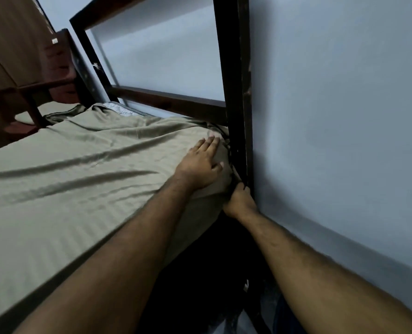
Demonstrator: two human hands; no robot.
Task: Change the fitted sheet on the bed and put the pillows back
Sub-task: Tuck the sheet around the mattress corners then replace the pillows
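A green fitted sheet point(74, 169) covers the top of the bed, with long wrinkles running across it. At the bed's right corner by the headboard, the left hand point(201, 162) lies flat on the sheet, fingers straight and spread a little, pressing down and holding nothing. The right hand point(238, 201) is just below it, at the side of that same corner, squeezed between the bed and the dark bed post point(236, 92). Its fingers curl into the sheet's edge there, but shadow hides them, so I cannot tell if they really hold it. At the far left corner the sheet is not on right, and a bit of striped mattress point(118, 108) peeks out. A blue-grey wall point(332, 104) stands close along the bed's right edge. A brown wooden chair point(43, 85) is past the far left corner.
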